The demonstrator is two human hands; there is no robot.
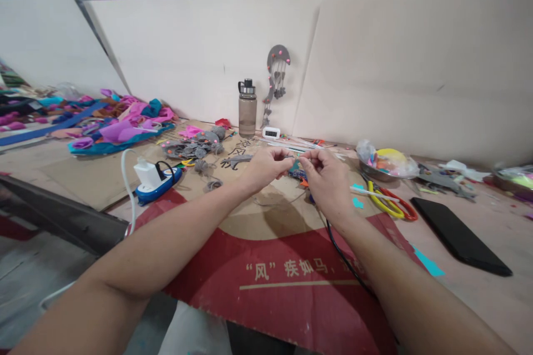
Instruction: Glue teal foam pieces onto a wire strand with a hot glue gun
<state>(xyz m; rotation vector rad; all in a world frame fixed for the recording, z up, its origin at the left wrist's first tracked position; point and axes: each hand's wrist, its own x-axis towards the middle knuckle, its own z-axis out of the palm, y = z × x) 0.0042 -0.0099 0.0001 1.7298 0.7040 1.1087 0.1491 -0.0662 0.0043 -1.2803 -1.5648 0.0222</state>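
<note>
Both hands meet above the middle of the cardboard sheet [266,266], fingertips almost touching. My left hand [270,165] is closed in a pinch; a bit of grey shows at its fingertips, too small to name. Thumb and forefinger of my right hand [325,177] are pressed together too, and what they hold is hidden. Beneath and left of the hands lie a grey felt strip [238,161] and balls of grey yarn [201,166]. Thin grey yarn trails on the cardboard below the hands. Grey felt pieces with pink dots [195,145] are heaped farther left.
Scissors with yellow and red handles [391,205] and a black phone [460,236] lie at right, near a metal bowl [381,173]. A bottle [247,111] and small clock [271,133] stand behind. Left are a blue power strip [159,188] and colourful fabric scraps [125,122].
</note>
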